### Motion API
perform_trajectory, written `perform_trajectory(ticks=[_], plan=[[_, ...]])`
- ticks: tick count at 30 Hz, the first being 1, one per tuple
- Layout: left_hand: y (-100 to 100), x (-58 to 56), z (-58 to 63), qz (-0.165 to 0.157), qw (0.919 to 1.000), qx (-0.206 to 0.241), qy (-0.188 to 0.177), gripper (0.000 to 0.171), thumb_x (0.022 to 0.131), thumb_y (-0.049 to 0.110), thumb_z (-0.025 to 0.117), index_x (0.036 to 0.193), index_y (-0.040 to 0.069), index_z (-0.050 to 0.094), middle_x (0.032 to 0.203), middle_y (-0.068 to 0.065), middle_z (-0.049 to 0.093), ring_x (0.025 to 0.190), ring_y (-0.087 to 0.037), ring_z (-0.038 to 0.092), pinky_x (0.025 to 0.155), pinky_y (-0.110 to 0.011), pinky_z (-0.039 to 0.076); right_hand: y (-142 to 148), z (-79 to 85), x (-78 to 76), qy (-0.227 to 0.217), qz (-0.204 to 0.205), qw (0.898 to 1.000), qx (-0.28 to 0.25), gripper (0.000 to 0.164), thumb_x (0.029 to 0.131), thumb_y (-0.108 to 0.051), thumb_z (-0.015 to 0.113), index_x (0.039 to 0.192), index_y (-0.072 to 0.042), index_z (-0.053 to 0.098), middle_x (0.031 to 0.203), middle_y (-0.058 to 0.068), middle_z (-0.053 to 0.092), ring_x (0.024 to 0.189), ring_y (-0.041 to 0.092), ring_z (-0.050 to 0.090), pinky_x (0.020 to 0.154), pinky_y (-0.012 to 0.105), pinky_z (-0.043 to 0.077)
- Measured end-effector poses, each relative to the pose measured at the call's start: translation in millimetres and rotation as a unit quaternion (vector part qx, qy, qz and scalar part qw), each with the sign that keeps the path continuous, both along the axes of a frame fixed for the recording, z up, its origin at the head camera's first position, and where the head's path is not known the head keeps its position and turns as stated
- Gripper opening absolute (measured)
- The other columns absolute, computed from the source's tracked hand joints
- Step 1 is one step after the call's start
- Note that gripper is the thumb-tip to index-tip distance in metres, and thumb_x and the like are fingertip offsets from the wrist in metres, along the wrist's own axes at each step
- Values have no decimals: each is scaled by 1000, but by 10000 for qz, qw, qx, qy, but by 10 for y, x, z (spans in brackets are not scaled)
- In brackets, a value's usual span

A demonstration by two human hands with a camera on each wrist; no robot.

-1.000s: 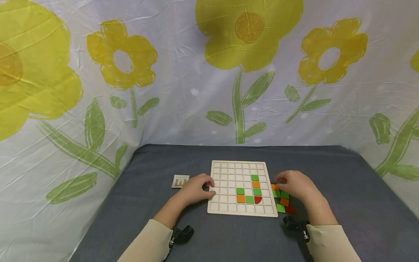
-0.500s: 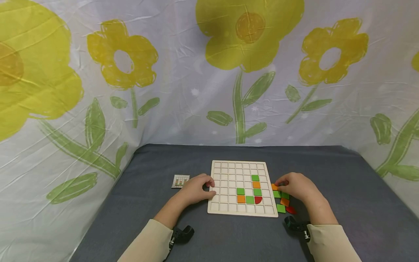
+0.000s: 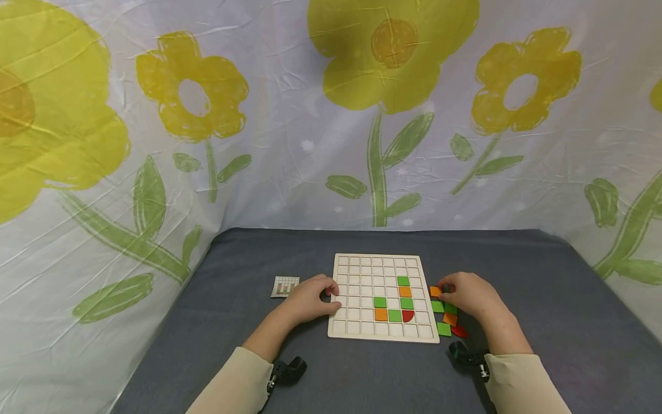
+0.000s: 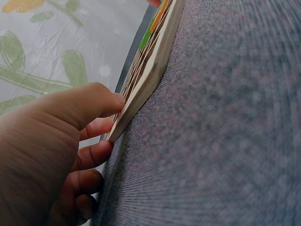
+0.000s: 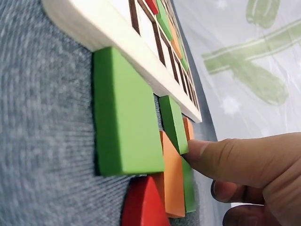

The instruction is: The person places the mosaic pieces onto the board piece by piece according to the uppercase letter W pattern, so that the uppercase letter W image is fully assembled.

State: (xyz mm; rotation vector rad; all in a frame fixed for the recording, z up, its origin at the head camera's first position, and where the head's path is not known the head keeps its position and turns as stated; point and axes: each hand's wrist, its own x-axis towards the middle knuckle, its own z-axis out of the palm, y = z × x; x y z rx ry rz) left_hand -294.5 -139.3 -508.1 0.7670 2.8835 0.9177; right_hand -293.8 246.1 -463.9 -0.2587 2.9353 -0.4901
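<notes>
My left hand holds the left edge of a pale wooden grid board, thumb and fingertips at its rim. Green and orange square tiles and one red quarter-round tile sit in the board's cells. Beside the board's right edge, my right hand pinches an orange square tile between thumb and fingers. In the right wrist view the thumb covers part of that tile. Close by that hand are green tiles, another orange tile and a red curved tile.
A small printed grid card lies left of the board, partly behind the left hand. Dark grey cloth covers the table. A white curtain with yellow flowers hangs at the back and sides.
The orange tile at my right fingertips has shifted slightly away from me and to the right, and more of it shows. My left hand and the board stay in place.
</notes>
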Motion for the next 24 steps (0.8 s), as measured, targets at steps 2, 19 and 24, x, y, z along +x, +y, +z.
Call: perform_trajectory(ticks=[2,19,24], plan=[[1,0,2,-9,10000,12,-6,17,92,34,76,99,24,65,93,8,52,80,-12,49,73,-35,41,0,8,8,12,-11,10000,8,30,92,-20,78,116,-2,75,97,8,69,76,22,55,70,41,50],[1,-3,-2,-9,10000,3,29,17,91,34,77,98,24,65,93,8,52,81,-11,49,74,-34,42,103,129,34,285,-33,9988,-396,33,95,-20,72,119,3,71,80,3,56,67,20,47,60,37,38],[-1,-13,-16,14,10000,-41,29,17,91,35,77,98,25,65,93,8,52,81,-11,50,73,-34,42,114,173,49,436,-28,9975,-556,32,93,-15,70,119,4,69,76,4,51,63,20,45,58,36,35]])
